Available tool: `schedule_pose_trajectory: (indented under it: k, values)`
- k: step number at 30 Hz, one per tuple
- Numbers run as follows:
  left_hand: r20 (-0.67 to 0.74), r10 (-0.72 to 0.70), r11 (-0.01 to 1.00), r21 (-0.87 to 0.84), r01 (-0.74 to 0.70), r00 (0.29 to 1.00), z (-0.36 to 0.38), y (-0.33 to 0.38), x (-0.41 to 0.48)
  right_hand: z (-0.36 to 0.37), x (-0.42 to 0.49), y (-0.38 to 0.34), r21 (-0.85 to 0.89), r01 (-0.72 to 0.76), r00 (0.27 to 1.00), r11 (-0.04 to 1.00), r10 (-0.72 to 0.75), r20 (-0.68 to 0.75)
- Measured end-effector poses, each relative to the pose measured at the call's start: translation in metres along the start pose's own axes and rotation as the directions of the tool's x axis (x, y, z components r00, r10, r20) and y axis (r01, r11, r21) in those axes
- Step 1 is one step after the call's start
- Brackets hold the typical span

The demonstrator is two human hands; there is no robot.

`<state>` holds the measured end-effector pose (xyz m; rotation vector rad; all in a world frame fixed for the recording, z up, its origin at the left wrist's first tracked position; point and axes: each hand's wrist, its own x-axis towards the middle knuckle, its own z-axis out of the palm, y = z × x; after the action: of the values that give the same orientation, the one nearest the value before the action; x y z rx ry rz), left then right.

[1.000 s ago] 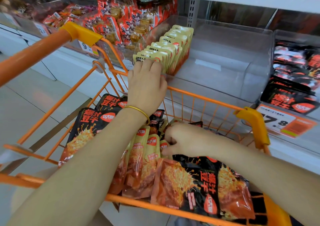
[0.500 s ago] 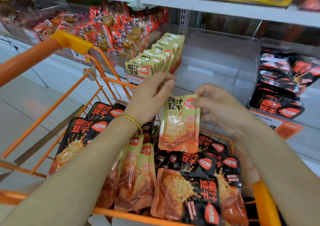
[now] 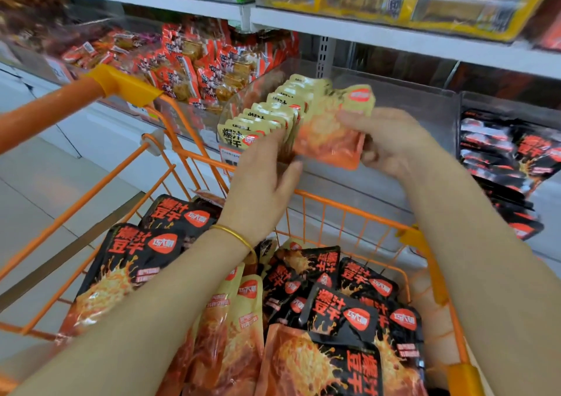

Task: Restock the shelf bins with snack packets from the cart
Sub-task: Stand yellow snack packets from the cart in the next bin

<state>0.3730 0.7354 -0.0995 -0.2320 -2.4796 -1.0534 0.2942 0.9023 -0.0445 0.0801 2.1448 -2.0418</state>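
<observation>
Right hand (image 3: pixel 391 143) pinches the yellow snack packet (image 3: pixel 331 131) (blurred) near upright, logo up; straight-fingered left hand (image 3: pixel 264 183) touches the binned row (image 3: pixel 267 113).

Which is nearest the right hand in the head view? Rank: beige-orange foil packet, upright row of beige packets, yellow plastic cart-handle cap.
1. Beige-orange foil packet: in the grip of the right hand.
2. Upright row of beige packets: clear bin, just left.
3. Yellow plastic cart-handle cap: far left.
</observation>
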Motion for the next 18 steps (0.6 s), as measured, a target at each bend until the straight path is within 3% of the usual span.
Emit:
schedule_pose_trajectory:
  k: [2,5,9,16,18]
  values:
    - [0.063,0.077,0.947,0.307,-0.092,0.995,0.003,-0.010,-0.002,0.000,0.041,0.001,0.090,-0.009,0.985,0.996,0.025,-0.172]
    - [0.170,0.040,0.859,0.497,-0.121,0.985,0.011,-0.015,-0.005,-0.002,0.099,0.023,-0.060,-0.058,0.963,0.997,0.040,-0.268]
    - [0.180,0.041,0.797,0.588,-0.141,0.983,0.019,-0.015,-0.010,-0.011,0.148,0.051,-0.473,-0.113,0.892,0.874,-0.121,-0.436]
    - [0.167,0.055,0.780,0.608,-0.147,0.984,0.022,-0.016,-0.010,-0.007,0.175,0.056,-0.683,-0.100,0.888,0.724,-0.245,-0.389]
    - [0.159,0.065,0.774,0.615,-0.150,0.985,0.023,-0.016,-0.011,-0.006,0.181,0.057,-0.676,-0.097,0.892,0.730,-0.237,-0.384]
